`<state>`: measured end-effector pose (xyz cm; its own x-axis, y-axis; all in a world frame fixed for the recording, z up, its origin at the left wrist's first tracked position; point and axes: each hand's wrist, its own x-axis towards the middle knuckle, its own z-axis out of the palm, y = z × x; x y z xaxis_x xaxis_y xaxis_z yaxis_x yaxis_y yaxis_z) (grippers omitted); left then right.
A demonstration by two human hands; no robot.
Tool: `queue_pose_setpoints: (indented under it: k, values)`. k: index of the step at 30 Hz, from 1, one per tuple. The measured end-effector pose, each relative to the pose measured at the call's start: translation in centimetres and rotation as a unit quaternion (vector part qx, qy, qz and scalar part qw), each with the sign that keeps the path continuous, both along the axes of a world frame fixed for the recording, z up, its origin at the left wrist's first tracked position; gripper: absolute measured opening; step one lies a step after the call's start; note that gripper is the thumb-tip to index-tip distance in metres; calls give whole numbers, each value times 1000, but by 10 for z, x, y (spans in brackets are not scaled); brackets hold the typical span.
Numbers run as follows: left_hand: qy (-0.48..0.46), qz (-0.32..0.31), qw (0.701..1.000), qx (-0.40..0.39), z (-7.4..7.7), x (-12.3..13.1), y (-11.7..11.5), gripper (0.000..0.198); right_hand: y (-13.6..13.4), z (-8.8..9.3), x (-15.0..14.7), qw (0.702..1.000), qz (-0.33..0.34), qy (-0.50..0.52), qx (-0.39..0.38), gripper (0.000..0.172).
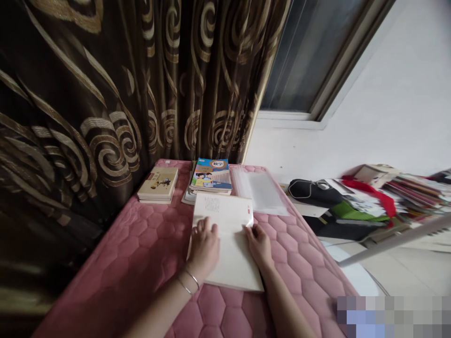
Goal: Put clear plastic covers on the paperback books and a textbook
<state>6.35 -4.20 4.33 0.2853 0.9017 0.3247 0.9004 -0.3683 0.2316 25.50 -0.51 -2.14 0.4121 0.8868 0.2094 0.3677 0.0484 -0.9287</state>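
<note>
A white open book [225,234] lies on a pink quilted pad [148,253]. My left hand [204,246] rests flat on the book's left part, fingers spread, a thin bangle on the wrist. My right hand [259,244] lies at the book's right edge, fingertips touching the page near a small red mark. Behind the book stands a stack topped by a colourful textbook [212,174]. A beige book stack [158,184] sits to its left. Clear plastic sleeves [262,190] lie to the right.
A dark curtain [105,94] with gold swirls hangs along the left and back. A window [310,56] and white wall are at upper right. To the right, a pile of books, a red cloth [373,192] and a black pouch [310,190] sit on a lower surface.
</note>
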Motion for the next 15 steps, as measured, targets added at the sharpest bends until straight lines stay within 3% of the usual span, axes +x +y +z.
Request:
queue_pose_setpoints:
  k: [2,4,6,9,11,15]
  values:
    - [54,-94,993,-39,-3,8,-26,22,-1,1,-1,1000,2,2,4,54]
    - [91,-174,980,-42,-17,6,-48,40,-1,0,0,1000,0,-3,7,54]
    - [134,-212,968,-32,-33,-2,-60,61,0,-1,0,1000,-4,-8,8,53]
    - [171,-243,955,-4,-44,-14,-58,52,1,-2,0,1000,-6,-9,7,52]
    - [188,-258,948,8,-42,-18,-50,41,2,-2,0,1000,-6,-8,5,52]
    - [231,-283,931,26,-38,-10,-45,42,5,1,0,1000,4,-7,1,52]
